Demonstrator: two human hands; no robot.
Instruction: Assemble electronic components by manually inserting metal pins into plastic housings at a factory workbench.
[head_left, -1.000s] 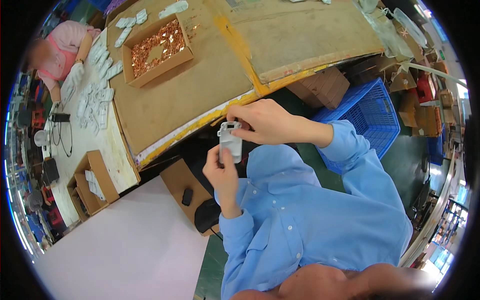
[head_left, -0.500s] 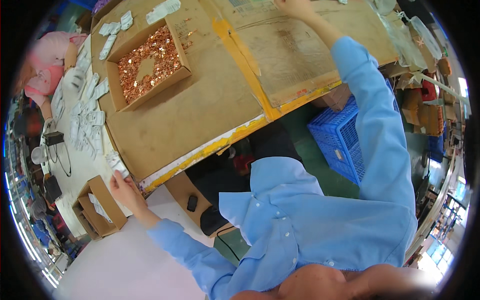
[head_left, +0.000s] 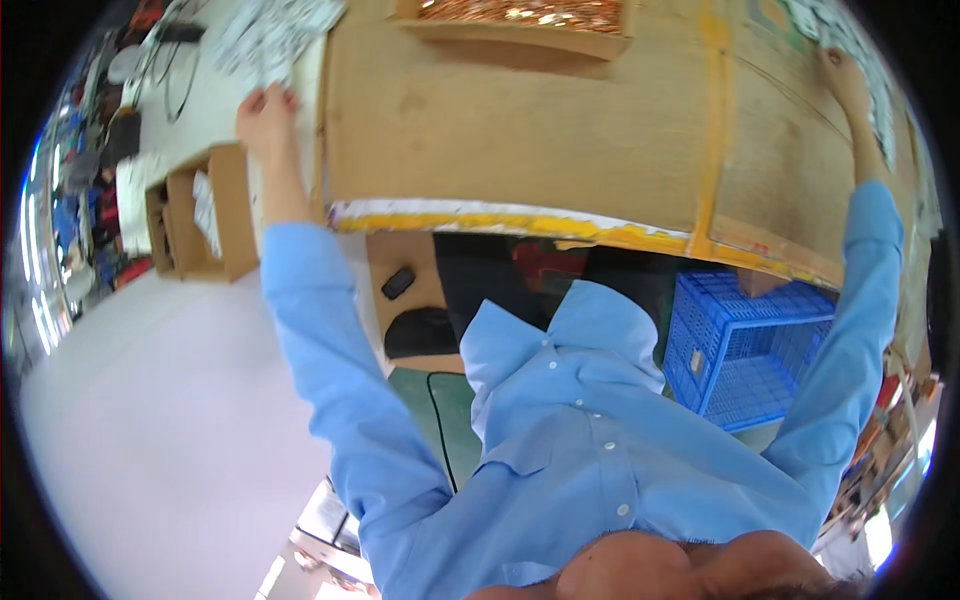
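Observation:
At the left, my left hand (head_left: 268, 122) has its fingers bent together at the near edge of a pile of small white packets (head_left: 268, 45). One white packet seems pinched at its fingertips, though blur softens the detail. My right hand (head_left: 848, 80) reaches out to the far right, its fingers drawn together beside another cluster of white packets (head_left: 868, 62). Whatever those fingers hold is too small to make out. Between the hands, at the top edge, a cardboard box (head_left: 520, 38) holds many small copper-coloured metal pieces (head_left: 540, 14).
Brown cardboard (head_left: 500, 130) covers the table, with yellow tape along its front edge. A small divided carton (head_left: 235, 215) with white packets stands left. Below the table are a blue plastic crate (head_left: 740, 330) and a small black object (head_left: 398, 283). A cable lies at the upper left.
The view has turned, bringing the copper pieces' box to the top centre. My left hand has moved forward to the packet pile. My right hand is now by packets at the far right.

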